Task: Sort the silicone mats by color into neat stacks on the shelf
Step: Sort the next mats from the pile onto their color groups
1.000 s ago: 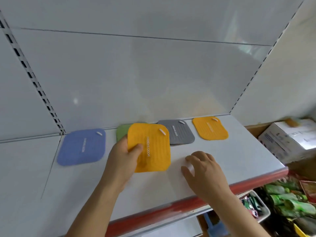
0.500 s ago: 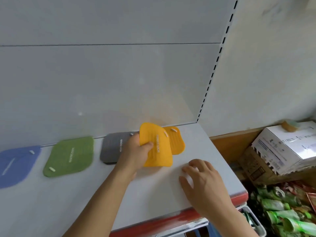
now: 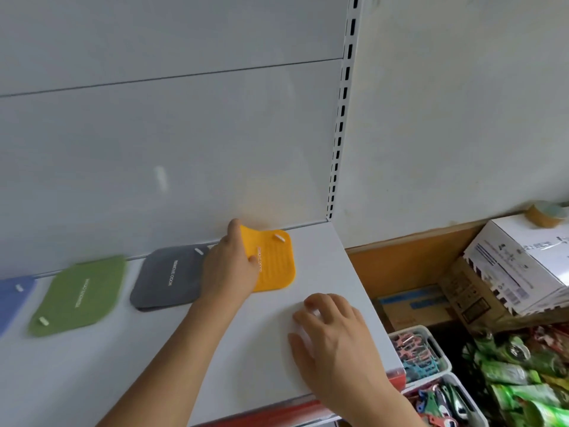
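- Head view: the left hand (image 3: 229, 269) holds the orange mat (image 3: 274, 261) by its left edge, the thumb on top near the printed line and the fingers under or behind the edge. The mat lies at the far right end of the shelf (image 3: 323, 272), close to the back panel, and its far left corner is lifted a little.
- I cannot tell whether another orange mat lies under it; only one orange surface shows.
- The right hand (image 3: 331, 340) rests on the bare shelf near the front edge, fingers loosely bent, holding nothing.
- To the left stand the other colours in a row: the grey mat (image 3: 167, 278) just beside the left hand, the green mat (image 3: 80, 295) next, and the blue mat (image 3: 12, 298) at the picture's edge. The grey one seems to have a second edge under it, so it may be a stack.
- The step in hand, as I judge, is to lay the orange mat flat on its place. To do it well, lower the lifted corner first, then slide the mat until its edges are square with the back panel, and press it flat with the palm before letting go.
- Silicone is soft and grips the surface, so it is better to lift and set it again than to drag it.
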`<state>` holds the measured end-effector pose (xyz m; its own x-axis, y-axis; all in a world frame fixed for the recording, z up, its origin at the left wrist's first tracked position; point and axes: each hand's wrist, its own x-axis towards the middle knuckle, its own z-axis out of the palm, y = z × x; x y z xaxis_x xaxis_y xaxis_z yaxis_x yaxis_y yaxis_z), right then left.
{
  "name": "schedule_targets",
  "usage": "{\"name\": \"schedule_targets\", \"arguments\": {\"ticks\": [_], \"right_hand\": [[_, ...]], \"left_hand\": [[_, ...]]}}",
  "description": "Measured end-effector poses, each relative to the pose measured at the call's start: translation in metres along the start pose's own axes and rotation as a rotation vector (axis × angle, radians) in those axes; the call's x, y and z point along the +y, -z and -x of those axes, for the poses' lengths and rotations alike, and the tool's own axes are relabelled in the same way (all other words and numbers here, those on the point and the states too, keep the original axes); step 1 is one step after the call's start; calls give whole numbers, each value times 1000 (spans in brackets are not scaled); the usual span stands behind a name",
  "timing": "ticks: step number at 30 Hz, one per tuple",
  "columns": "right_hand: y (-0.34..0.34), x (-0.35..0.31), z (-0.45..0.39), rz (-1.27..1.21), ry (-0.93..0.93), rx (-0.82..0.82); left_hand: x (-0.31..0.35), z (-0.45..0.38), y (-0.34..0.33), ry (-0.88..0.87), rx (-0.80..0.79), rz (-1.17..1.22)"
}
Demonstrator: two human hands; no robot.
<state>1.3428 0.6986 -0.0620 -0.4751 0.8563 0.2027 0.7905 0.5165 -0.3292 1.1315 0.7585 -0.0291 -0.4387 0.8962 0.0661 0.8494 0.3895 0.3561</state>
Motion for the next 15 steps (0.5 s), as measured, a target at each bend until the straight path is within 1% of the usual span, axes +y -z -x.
{"name": "schedule_targets", "arguments": {"ticks": [3,7,11,15], "right_hand": [[1,-1,-1,32,3,-4],[2,-1,-2,69,7,-24],[2,-9,-5,106,13,-55],[-2,-31,-8,108,66,-45]], "left_hand": [[-9,3,-2,-17,32,-146],[-21,15,1,-87,72,-276],[-34,37,13,-172,67,-291],[-51,69,34,-216,59,-223]]}}
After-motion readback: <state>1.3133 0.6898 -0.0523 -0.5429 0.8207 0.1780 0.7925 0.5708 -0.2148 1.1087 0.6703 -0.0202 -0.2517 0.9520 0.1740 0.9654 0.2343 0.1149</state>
